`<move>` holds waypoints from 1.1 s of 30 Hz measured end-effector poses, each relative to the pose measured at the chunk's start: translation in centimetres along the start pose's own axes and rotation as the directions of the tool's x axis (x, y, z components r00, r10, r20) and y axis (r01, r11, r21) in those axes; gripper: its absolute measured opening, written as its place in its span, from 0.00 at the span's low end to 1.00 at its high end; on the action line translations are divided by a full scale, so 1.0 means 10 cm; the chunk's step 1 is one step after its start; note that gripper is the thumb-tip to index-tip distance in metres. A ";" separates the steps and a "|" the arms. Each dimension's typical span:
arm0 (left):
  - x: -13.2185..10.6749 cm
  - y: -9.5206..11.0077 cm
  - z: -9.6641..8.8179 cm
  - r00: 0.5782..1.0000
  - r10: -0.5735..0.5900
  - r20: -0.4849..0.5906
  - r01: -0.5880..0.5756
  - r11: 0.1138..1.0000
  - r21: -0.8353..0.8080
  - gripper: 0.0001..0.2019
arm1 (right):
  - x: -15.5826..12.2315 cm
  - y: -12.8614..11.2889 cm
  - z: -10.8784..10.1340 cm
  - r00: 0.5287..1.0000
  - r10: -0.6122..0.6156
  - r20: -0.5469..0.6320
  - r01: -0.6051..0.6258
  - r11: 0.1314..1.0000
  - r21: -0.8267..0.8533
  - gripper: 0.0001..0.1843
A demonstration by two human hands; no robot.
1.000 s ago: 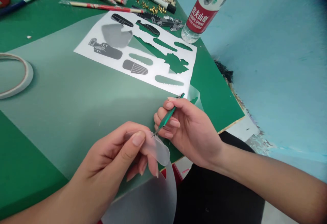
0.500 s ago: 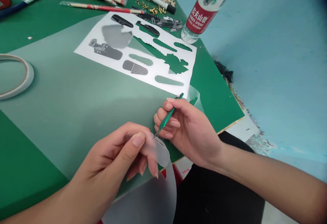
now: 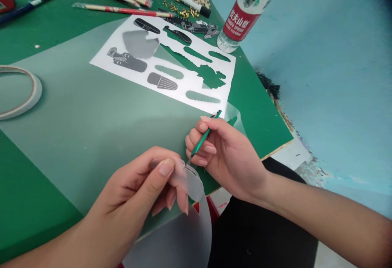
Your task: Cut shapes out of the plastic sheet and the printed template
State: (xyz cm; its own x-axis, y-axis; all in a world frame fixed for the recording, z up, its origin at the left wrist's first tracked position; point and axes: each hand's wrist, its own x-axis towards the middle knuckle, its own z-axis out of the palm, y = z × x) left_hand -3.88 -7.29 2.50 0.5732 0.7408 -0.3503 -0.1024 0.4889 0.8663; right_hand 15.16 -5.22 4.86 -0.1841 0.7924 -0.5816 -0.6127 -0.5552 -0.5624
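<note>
My left hand (image 3: 150, 182) pinches a small, rounded piece of frosted plastic sheet (image 3: 193, 187) between thumb and fingers above the table's front edge. A dark slit or line shows near the piece's upper edge. In my right hand (image 3: 222, 149) is a slim green craft knife (image 3: 202, 141), held slanting like a pen. Its thin metal tip meets the plastic piece close to my left fingertips; how deep it goes I cannot tell. Beneath both hands, a large translucent plastic sheet (image 3: 101, 109) covers much of the green table and hangs over its front edge.
Partly under the sheet lies white paper (image 3: 143, 74) with dark printed shapes and cut-out holes. A water bottle (image 3: 241, 19) stands behind it. A tape roll (image 3: 35, 92) is at left; wrapped brushes (image 3: 122, 10), a marker (image 3: 186, 1) and brass fasteners (image 3: 185, 13) lie at the back.
The green knife and my right hand have shifted very slightly, with the tip still at the plastic piece. My left hand stays almost where it was.
</note>
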 end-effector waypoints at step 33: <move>0.00 -0.02 -0.02 1.000 0.023 -0.016 -0.022 1.000 0.010 0.17 | 0.01 0.00 -0.01 1.000 -0.008 -0.001 0.008 1.000 0.011 0.18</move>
State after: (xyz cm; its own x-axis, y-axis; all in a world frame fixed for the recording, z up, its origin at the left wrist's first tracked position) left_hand -3.99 -7.34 2.27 0.5574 0.7590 -0.3365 -0.1070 0.4676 0.8774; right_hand 15.27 -5.13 4.71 -0.1783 0.7967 -0.5775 -0.6229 -0.5457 -0.5605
